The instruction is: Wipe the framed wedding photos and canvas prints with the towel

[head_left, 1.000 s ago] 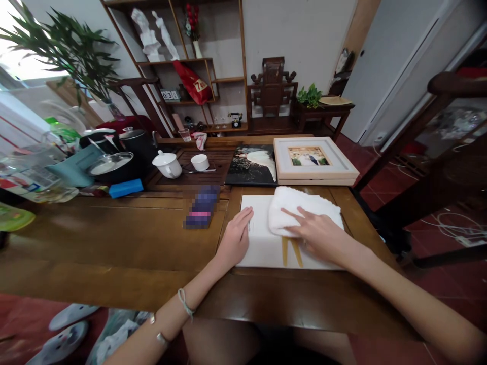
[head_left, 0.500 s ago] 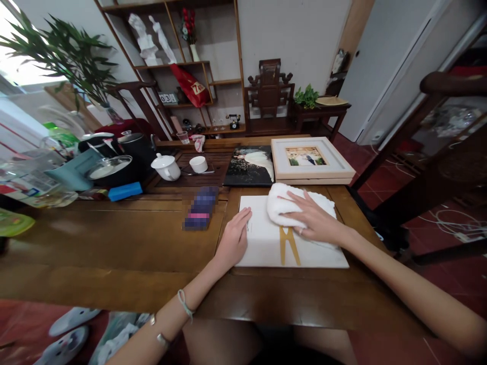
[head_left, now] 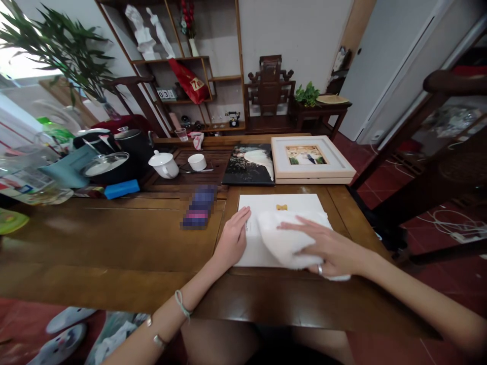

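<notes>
A flat white album (head_left: 266,205) with a small gold mark lies on the wooden table (head_left: 114,238) in front of me. My left hand (head_left: 234,241) rests flat on the album's left edge, fingers stretched out. My right hand (head_left: 327,246) lies flat with spread fingers on a white cloth (head_left: 283,238), pressing it onto the album's near half. The cloth hides most of the gold mark.
Behind the album lie a dark photo print (head_left: 251,165) and a white framed picture (head_left: 310,159). A blurred purple object (head_left: 200,207) sits left of the album. A tea tray with a white teapot (head_left: 164,165), cup (head_left: 198,162), pots and clutter fills the far left.
My right hand has drawn the cloth from the album's far part toward me, to its near edge. The left hand has stayed on the album's left edge.
</notes>
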Motion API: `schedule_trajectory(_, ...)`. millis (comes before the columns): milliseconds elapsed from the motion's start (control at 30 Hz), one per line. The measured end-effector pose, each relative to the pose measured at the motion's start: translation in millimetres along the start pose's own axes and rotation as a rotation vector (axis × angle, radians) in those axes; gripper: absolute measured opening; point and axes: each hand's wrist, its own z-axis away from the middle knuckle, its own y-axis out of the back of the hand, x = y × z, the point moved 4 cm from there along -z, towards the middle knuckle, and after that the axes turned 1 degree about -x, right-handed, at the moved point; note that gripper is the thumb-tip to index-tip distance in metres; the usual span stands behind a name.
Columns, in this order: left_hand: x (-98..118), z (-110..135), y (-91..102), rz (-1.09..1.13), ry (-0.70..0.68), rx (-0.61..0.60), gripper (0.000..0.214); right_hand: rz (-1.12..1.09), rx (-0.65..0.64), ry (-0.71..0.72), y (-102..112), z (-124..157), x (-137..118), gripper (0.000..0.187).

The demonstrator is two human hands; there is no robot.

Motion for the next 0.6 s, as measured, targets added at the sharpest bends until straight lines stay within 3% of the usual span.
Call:
schedule_trajectory(133,-1,0,0.5,-0.009,-0.001,0.002,0.043,0.139,0.085,-0.145,3,-4,53,0.037)
schedule_trajectory(233,-1,0,0.6,-0.006,-0.005,0.007,0.043,0.13,0.134,-0.184,1,-5,69,0.044)
schedule_trajectory(333,0,0,0.4,0.004,-0.003,0.008,0.043,0.106,0.1,-0.164,-2,-1,54,0.045)
schedule_trajectory(500,0,0,0.1,0.018,0.001,0.014,0.043,0.036,-0.04,-0.124,-4,16,0,0.041)
schedule_trajectory(600,0,0,0.5,0.012,0.011,0.006,0.043,0.0,-0.064,-0.093,-3,22,-13,0.039)
